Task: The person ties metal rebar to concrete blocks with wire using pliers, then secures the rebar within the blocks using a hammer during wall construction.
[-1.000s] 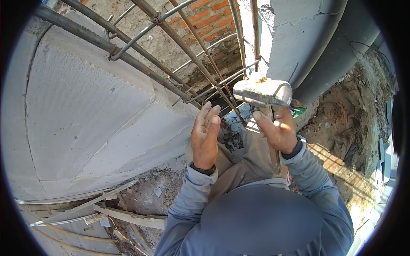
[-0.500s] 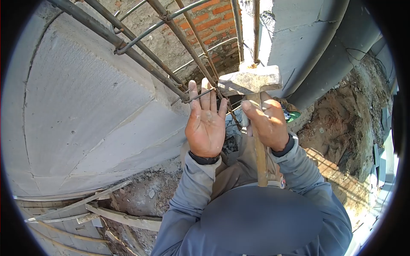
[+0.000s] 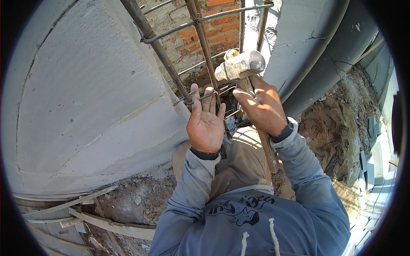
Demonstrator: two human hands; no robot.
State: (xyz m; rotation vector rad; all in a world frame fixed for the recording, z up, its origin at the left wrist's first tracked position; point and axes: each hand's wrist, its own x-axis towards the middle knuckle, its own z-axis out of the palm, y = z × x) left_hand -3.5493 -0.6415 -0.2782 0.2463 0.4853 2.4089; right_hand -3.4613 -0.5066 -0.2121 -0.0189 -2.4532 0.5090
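Observation:
My right hand [image 3: 266, 107] is wrapped round the wooden handle [image 3: 267, 150] of a sledgehammer, close below its head. The heavy, dusty metal head [image 3: 239, 67] is tilted, one round striking face turned to the right. My left hand [image 3: 206, 130] is palm up with its fingers stretched out and holds nothing. Its middle fingers reach the thin steel stirrup [image 3: 202, 97] at the lower end of the rebar cage. An upright rebar [image 3: 207, 51] runs down just beyond those fingertips, left of the hammer head.
A large grey concrete face [image 3: 89, 102] fills the left side. Behind the rebar stands a brick wall [image 3: 222, 30]. Dark grey pipes [image 3: 331, 64] rise at the right, above dug earth [image 3: 333, 128]. Wooden boards [image 3: 113, 224] lie at lower left.
The hammer has tilted and shifted slightly up and left, turning its round face into view. My left hand stays by the stirrup, its middle fingers a little more bent. The camera view has shifted.

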